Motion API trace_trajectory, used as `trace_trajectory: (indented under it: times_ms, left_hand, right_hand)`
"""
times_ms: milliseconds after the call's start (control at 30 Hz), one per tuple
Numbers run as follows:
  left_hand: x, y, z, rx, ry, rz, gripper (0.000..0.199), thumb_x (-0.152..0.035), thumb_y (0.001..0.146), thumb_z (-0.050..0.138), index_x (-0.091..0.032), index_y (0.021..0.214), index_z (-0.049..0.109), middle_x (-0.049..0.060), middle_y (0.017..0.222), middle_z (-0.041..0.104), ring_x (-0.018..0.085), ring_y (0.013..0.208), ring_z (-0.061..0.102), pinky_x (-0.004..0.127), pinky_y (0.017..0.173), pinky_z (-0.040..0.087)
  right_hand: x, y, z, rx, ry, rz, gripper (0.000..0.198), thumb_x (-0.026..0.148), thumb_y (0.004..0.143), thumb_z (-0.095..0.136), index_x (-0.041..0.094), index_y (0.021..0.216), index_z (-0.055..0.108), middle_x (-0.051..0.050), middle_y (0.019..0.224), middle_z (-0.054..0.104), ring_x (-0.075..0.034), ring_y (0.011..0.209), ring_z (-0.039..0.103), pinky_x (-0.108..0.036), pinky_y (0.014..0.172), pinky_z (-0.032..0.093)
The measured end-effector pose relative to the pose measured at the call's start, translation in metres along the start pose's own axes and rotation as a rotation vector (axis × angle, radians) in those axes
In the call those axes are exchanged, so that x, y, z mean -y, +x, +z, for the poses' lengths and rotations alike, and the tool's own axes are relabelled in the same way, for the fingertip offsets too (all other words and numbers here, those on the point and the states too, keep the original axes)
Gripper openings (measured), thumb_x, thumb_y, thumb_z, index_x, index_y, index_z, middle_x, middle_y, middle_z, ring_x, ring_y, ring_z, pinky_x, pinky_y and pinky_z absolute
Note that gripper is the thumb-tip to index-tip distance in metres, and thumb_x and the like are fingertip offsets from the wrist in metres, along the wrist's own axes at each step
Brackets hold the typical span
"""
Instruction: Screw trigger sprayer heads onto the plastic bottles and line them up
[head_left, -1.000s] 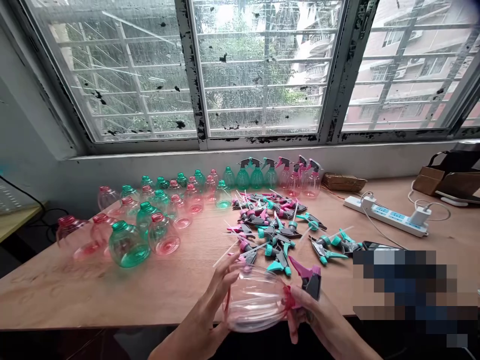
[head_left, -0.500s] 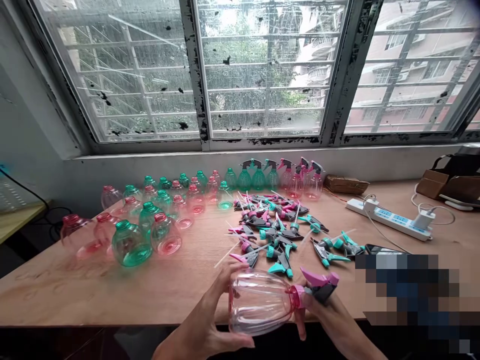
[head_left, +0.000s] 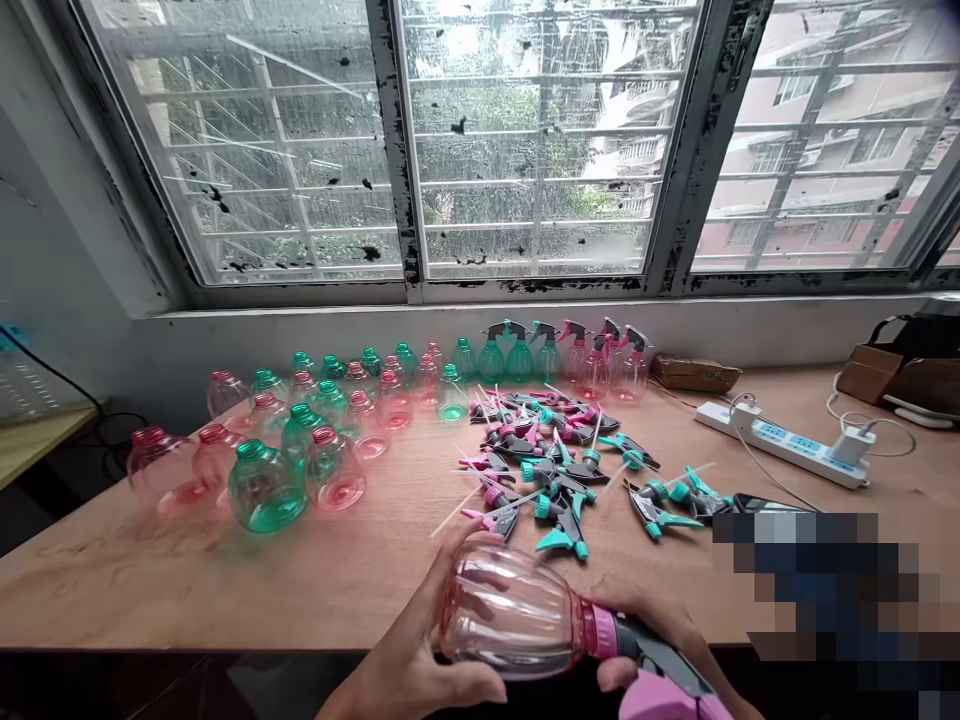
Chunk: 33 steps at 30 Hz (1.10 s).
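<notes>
A clear pink spray bottle (head_left: 514, 610) lies sideways between my hands at the table's front edge. My left hand (head_left: 420, 630) wraps round its base, thumb below and fingers behind. At the neck, my right hand (head_left: 645, 610) closes on the pink collar of the spray head (head_left: 664, 655), which sits on the bottle's mouth. Its pink trigger points down toward me. Beyond my hands lies a heap of loose spray heads (head_left: 559, 480) in pink, teal and black, with thin tubes sticking out.
Open pink and green bottles (head_left: 266, 490) stand in a group on the left. Several bottles with spray heads (head_left: 520, 355) line the wall. On the right are a power strip (head_left: 780, 445), a brown package (head_left: 694, 373), a phone (head_left: 757, 503) and a bag (head_left: 900, 365).
The spray head has turned from trigger up to trigger down. My right hand has changed its hold round the collar, and the bottle has shifted slightly left.
</notes>
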<state>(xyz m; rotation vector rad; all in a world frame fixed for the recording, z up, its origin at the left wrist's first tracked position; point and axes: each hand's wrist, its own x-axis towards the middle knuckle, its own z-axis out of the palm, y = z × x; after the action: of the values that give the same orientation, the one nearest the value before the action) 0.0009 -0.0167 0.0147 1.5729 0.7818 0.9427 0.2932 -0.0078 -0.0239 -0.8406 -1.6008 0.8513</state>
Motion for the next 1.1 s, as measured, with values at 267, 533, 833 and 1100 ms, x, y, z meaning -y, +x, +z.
trace_trajectory:
  times_ms: [267,533,833,1100]
  left_hand:
    - [0.006,0.007,-0.001,-0.034,0.285,0.454,0.094,-0.057,0.064,0.093,-0.046,0.144,0.044,0.009,0.148,0.048,0.042,0.145,0.041,0.055,0.118,0.040]
    - [-0.004,0.017,-0.018,-0.040,0.513,0.227,0.131,-0.049,0.070,0.092,-0.049,0.163,0.000,0.013,0.172,0.022,0.043,0.151,0.039,0.062,0.123,0.036]
    - [-0.046,0.111,-0.067,-0.254,0.549,0.178,0.040,-0.039,0.096,0.070,-0.035,0.135,0.066,0.005,0.153,0.059,0.032,0.141,0.055,0.050,0.118,0.046]
    - [0.010,0.209,-0.125,-0.714,0.640,0.089,0.051,-0.030,0.096,0.071,-0.021,0.144,0.055,0.013,0.156,0.050,0.038,0.141,0.050,0.064,0.114,0.042]
  right_hand:
    - [-0.014,0.001,0.001,0.077,0.017,-0.044,0.049,0.070,0.074,0.082,0.026,0.095,0.084,-0.008,0.073,0.080,-0.028,0.059,0.072,-0.032,0.052,0.054]
    - [0.010,0.049,-0.038,-0.109,0.178,0.113,0.041,0.058,0.081,0.083,0.024,0.104,0.079,-0.006,0.068,0.076,-0.026,0.056,0.069,-0.036,0.055,0.060]
    - [0.017,0.283,-0.122,-0.185,-0.617,-0.019,0.060,0.074,0.089,0.059,0.015,0.093,0.072,-0.012,0.074,0.076,-0.029,0.067,0.074,-0.037,0.061,0.058]
    - [-0.043,0.374,-0.104,-0.114,-1.061,0.038,0.053,0.066,0.093,0.060,0.016,0.099,0.078,-0.019,0.088,0.081,-0.037,0.081,0.074,-0.035,0.062,0.042]
